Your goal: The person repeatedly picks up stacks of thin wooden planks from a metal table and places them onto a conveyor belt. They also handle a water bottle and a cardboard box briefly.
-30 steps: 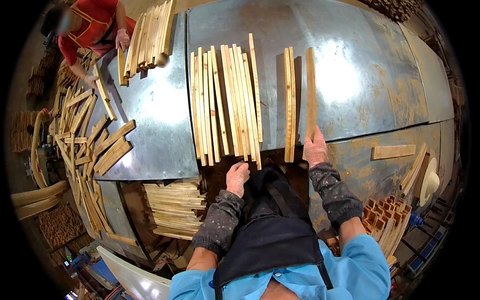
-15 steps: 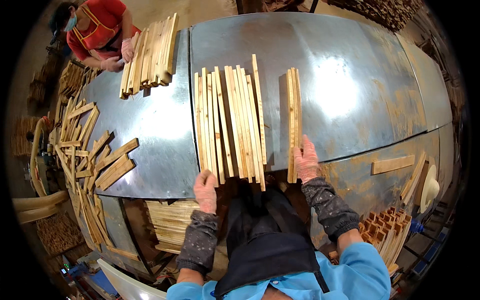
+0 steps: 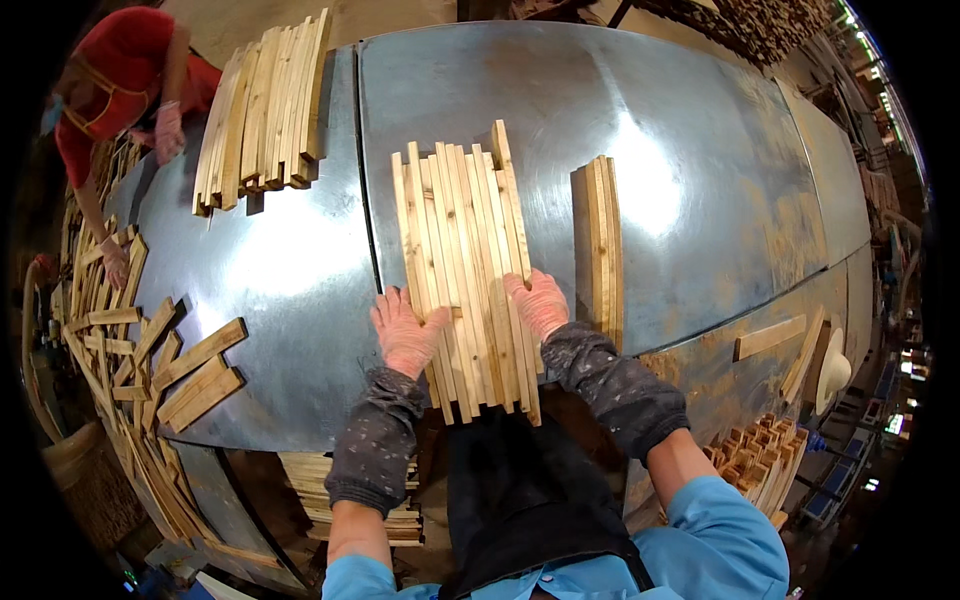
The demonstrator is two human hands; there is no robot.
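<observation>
A row of pale wooden strips (image 3: pixel 465 260) lies side by side on the metal table, its near ends sticking out past the front edge. My left hand (image 3: pixel 408 335), in a pinkish glove, presses its left side, thumb over the top and fingers spread along the outer edge. Against the right side rests my gloved right hand (image 3: pixel 538 303), its fingertips curled onto the outer strip. Between them the strips are squeezed close, with uneven ends. A narrow stack of strips (image 3: pixel 602 240) lies apart, just right of my right hand.
At the far left, a co-worker in red (image 3: pixel 125 75) reaches toward loose wood pieces (image 3: pixel 205 375). Another row of strips (image 3: pixel 265 110) lies near that person. A single board (image 3: pixel 770 338) and upright bundled strips (image 3: pixel 765 460) are at right. The metal table (image 3: pixel 700 270) has a seam.
Both my hands have moved in around the strips, closing the gaps between them. My right hand has left the narrow stack. The co-worker's hand has moved from their row to the loose pieces.
</observation>
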